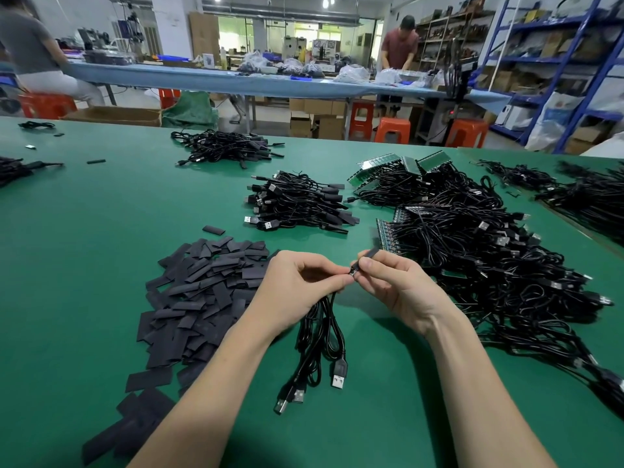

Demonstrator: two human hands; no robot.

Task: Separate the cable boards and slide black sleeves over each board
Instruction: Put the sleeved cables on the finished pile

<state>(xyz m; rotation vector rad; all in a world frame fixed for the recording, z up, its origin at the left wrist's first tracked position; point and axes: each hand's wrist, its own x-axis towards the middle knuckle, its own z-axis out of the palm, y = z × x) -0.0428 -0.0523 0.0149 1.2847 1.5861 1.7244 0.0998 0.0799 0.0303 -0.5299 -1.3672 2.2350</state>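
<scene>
While our left hand (297,285) pinches the cable (320,332) end, our right hand (388,285) fingers grip a flat matte black sleeve (369,254) at centre; loose sleeves (202,288) lie at nine o'clock on the table (84,231).

Left hand (297,285) and right hand (393,285) meet fingertip to fingertip, fingers curled in pinches, forearms converging.

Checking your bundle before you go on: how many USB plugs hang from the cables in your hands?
3 show: one on the right, two lower left, overlapping and. More may hide in the bundle under the left hand.
</scene>
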